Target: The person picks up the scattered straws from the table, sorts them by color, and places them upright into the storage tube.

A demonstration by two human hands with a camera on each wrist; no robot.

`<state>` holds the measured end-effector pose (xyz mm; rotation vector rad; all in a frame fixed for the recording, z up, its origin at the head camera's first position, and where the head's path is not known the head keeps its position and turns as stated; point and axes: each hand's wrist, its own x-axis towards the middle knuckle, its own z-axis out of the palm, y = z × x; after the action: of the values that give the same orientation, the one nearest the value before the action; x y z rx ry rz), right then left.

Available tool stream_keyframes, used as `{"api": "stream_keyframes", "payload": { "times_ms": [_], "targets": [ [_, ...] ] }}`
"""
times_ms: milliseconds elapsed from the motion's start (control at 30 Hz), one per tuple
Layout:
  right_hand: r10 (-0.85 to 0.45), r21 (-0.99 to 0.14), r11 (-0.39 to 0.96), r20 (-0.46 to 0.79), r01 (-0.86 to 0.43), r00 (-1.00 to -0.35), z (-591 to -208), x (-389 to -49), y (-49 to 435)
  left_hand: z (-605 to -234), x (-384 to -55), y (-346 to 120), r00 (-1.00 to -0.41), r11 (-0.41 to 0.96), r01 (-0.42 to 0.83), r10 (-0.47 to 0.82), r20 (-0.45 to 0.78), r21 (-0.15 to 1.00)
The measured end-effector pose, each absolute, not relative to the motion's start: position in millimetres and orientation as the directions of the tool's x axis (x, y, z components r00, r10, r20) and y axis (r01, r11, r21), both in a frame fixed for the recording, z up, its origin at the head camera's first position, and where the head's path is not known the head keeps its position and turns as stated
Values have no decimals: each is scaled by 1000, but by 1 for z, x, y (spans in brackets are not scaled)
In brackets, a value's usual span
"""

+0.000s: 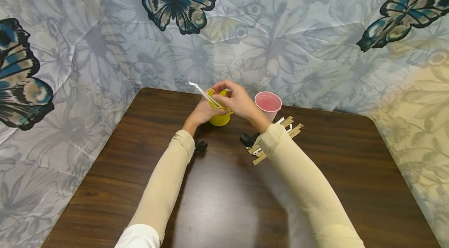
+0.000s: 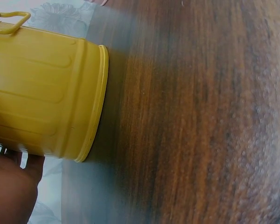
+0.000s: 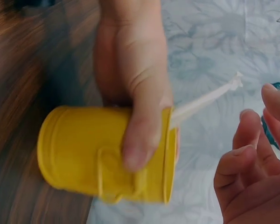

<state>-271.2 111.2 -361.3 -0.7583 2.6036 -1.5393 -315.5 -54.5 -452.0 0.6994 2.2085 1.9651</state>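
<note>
A small yellow bucket (image 1: 220,120) with side handles stands near the table's back edge. My left hand (image 1: 206,111) grips it, with the thumb (image 3: 142,135) lying along its side near the rim in the right wrist view. Slim white paper-wrapped sticks (image 1: 203,93) lean out of its mouth to the left. Above the mouth, my right hand (image 1: 237,100) has its fingers loosely bent. In the right wrist view, that hand (image 3: 252,186) is apart from the bucket, and nothing shows between its fingers.
To the right of the bucket stands a pink bucket (image 1: 270,114). Several brown flat strips and white pieces (image 1: 260,158) lie partly under my right forearm. A butterfly-print cloth (image 1: 196,53) hangs right behind the dark wooden table (image 1: 217,201).
</note>
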Motion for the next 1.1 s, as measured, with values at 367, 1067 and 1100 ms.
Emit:
{"api": "stream_keyframes", "payload": {
  "times_ms": [367,1067,1100],
  "targets": [
    [-458,-716,535,200,-448,-866,-369,-239,177,-467,-315,-63,-946,115,186,291,146,976],
    [-331,-580,756,60,-303,-942,-455,-211,292,-466,-314,-53,-942,88,176,304,142,980],
    [-332,-577,759,59,-303,-942,-457,-210,294,-465,-313,-53,-940,87,179,307,145,980]
  ]
}}
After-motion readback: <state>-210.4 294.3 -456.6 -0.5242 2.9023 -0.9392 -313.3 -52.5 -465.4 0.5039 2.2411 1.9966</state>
